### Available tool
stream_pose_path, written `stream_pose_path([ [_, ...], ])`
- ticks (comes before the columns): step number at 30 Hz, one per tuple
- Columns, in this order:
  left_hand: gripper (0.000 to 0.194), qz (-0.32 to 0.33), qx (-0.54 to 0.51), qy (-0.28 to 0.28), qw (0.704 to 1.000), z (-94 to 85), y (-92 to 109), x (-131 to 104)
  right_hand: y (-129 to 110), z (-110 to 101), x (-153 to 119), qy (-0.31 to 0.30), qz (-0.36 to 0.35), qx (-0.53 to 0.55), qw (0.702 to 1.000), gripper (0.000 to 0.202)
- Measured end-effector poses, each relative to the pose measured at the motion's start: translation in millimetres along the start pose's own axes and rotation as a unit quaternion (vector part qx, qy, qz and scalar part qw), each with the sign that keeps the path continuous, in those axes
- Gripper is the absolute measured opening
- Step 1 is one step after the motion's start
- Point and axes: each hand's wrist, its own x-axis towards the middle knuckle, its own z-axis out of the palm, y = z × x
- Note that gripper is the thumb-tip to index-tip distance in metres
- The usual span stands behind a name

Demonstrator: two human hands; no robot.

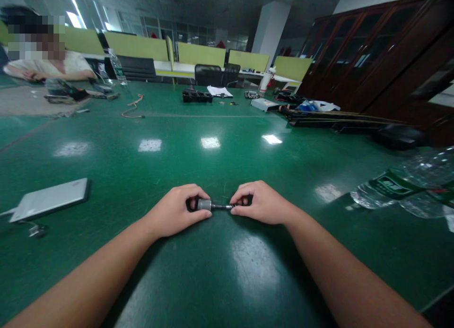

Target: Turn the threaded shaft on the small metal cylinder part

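Note:
Between my hands, just above or on the green table (177,148), is a grey metal cylinder with a thin dark shaft (205,204). My left hand (179,209) pinches the wide cylinder end between thumb and fingers. At the other end my right hand (260,204) pinches the narrow, ridged dark tip of the shaft. The piece lies level, running left to right. My fingers cover parts of both ends, so its exact kind cannot be made out.
A silvery power bank (53,198) with a cable lies at left. Water bottles (386,188) are at right. Farther back are a thin cable (133,106), a black tray (197,96), papers (220,91) and long dark parts (340,120). Another person (53,63) sits at far left.

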Motion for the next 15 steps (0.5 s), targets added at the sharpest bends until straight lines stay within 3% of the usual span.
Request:
stream_pose_path([
  [8, 0.03, 0.014, 0.004, 0.008, 1.0, 3.3, 2.3, 1.9, -4.6, 11.9, -1.6, 0.016, -0.009, 0.019, 1.0, 0.018],
  [15, 0.021, 0.013, -0.015, 0.012, 1.0, 2.7, 3.4, 3.1, -7.6, 21.4, 1.8, 0.047, -0.062, -0.006, 0.997, 0.013],
])
